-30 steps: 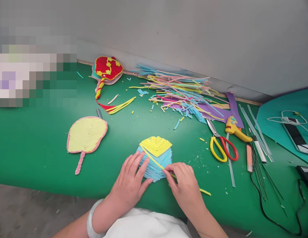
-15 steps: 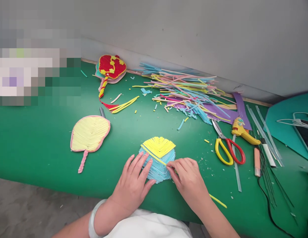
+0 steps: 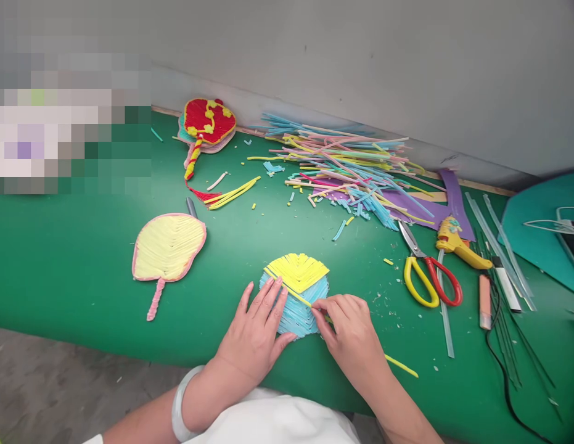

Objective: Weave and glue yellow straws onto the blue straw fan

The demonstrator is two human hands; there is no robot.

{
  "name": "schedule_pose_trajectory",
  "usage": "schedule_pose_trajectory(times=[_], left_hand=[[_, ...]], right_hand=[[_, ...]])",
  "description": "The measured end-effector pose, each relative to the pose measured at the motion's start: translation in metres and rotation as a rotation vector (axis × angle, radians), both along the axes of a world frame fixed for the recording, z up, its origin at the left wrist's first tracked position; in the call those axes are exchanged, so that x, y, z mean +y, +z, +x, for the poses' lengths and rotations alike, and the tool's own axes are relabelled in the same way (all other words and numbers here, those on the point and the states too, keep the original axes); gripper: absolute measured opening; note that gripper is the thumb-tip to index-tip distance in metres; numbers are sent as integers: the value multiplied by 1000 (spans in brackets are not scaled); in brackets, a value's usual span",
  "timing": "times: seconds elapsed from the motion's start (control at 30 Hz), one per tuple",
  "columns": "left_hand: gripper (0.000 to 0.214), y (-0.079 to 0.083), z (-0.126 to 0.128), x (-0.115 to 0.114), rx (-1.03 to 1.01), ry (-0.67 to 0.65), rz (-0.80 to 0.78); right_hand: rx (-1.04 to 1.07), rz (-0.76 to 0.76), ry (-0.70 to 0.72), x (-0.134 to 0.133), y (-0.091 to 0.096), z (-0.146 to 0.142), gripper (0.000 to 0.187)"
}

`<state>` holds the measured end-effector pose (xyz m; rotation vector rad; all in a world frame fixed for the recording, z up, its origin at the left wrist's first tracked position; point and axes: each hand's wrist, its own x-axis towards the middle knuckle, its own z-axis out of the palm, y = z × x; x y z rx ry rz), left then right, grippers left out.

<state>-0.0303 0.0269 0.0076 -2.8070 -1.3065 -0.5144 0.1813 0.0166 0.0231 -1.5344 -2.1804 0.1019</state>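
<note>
A leaf-shaped panel of blue fuzzy strips (image 3: 298, 324) lies on the green table in front of me. Bright yellow strips (image 3: 298, 271) cover its top in a V pattern. One long yellow pipe cleaner (image 3: 301, 298) runs slantwise below them across the blue. My left hand (image 3: 254, 333) rests over the panel's left side, fingers stretched out, fingertips at the strip's upper part. Thumb and forefinger of my right hand (image 3: 349, 327) pinch the same strip at the panel's right edge. Its loose end comes out beyond my right wrist.
A pale yellow leaf fan (image 3: 169, 250) lies left; a red fan (image 3: 209, 118) lies behind it. Mixed pipe cleaners (image 3: 342, 163) are heaped along the wall. To the right are scissors (image 3: 423, 265), a yellow glue gun (image 3: 460, 243), glue sticks, a cutter (image 3: 485, 301) and a black cord.
My left fingers have shifted slightly right and up, onto the yellow pipe cleaner. My right hand keeps its pinch in nearly the same place. The view has turned slightly.
</note>
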Motion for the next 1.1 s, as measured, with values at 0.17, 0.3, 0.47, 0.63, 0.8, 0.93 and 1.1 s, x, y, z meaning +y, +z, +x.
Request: schedule_pose_trajectory(times=[0.17,0.3,0.47,0.63,0.8,0.93,1.1], left_hand=[[67,1,1,1,21,-7,-12],[69,1,1,1,44,-10,-20],[75,-2,2,1,23,-1,-42],[77,-4,2,0,19,27,-37],[76,-4,2,1,25,28,-41],[76,-3,3,1,63,20,-37],[75,-3,3,0,89,28,-32]], right_hand=[[-3,-8,-14,0,-3,1,14],[1,-11,-21,1,-5,0,13],[-13,-29,-35,1,-5,0,15],[-22,-29,-41,1,-6,0,15],[-13,-33,-38,1,-7,-1,16],[-3,-42,-40,0,-8,-2,15],[-6,-42,-36,0,-9,-2,14]])
